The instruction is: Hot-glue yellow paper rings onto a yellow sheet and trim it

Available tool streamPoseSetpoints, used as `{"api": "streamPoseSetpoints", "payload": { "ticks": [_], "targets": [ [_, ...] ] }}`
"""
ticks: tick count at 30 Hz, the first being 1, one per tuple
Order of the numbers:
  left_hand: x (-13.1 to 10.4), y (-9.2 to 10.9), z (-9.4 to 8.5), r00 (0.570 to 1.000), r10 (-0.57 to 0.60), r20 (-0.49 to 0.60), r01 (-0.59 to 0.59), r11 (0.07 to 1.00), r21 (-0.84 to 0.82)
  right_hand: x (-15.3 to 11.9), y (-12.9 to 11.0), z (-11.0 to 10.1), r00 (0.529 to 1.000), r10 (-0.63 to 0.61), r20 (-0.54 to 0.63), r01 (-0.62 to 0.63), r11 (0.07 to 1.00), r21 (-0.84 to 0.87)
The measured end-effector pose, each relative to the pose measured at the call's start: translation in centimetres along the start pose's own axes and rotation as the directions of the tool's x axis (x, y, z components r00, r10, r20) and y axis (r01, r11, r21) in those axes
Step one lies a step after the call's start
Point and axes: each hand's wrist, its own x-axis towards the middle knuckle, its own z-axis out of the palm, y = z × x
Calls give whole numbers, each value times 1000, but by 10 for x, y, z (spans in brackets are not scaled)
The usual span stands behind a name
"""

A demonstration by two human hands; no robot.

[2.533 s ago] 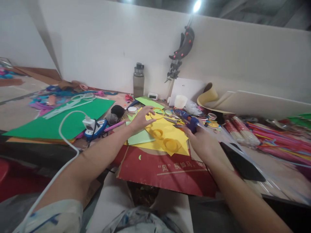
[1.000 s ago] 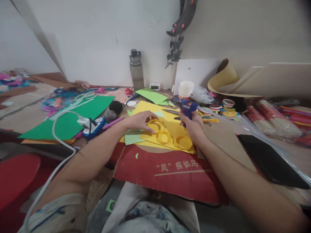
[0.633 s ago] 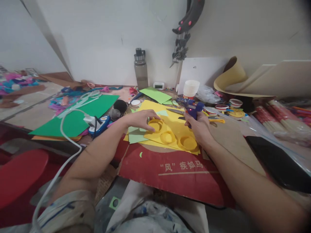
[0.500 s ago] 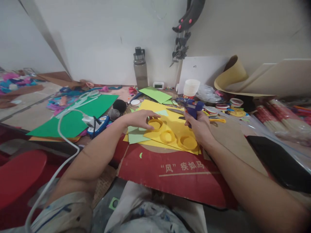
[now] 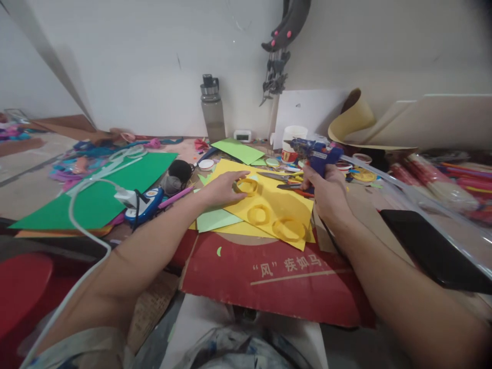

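My left hand has its thumb and fingers closed around the left side of a yellow paper ring. Two more yellow rings, a smaller ring and a wider ring, lie nearer me on the yellow paper. In my right hand is a blue hot glue gun, raised above the table, its nozzle pointing left. Scissors lie on the paper's far edge, left of that hand. Pale green paper shows beside the yellow sheets.
Red cardboard lies under the papers. A water bottle and paper cups stand at the back. Left are green paper, a power strip and a white cable. A black phone lies right.
My right hand has raised the glue gun and moved it to the right, away from the rings. My left hand has closed in on the far yellow ring. The view has shifted slightly.
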Motion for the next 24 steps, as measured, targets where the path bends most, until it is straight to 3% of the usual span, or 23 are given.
{"api": "streamPoseSetpoints", "payload": {
  "ticks": [9, 17, 24],
  "targets": [
    [3, 2, 5, 996, 36, -87, -41, 998, -54, -2, 2, 1, 1000, 25, 14, -25, 1000, 14],
    [3, 2, 13, 999, 7, -38, -10, 996, -88, -6, 7, 4, 998, 21, 53, -19, 999, -33],
    [3, 0, 15, 999, 31, -36, -36, 991, -130, -1, 0, -2, 1000, -15, -8, 15, 1000, 10]
  ]
}}
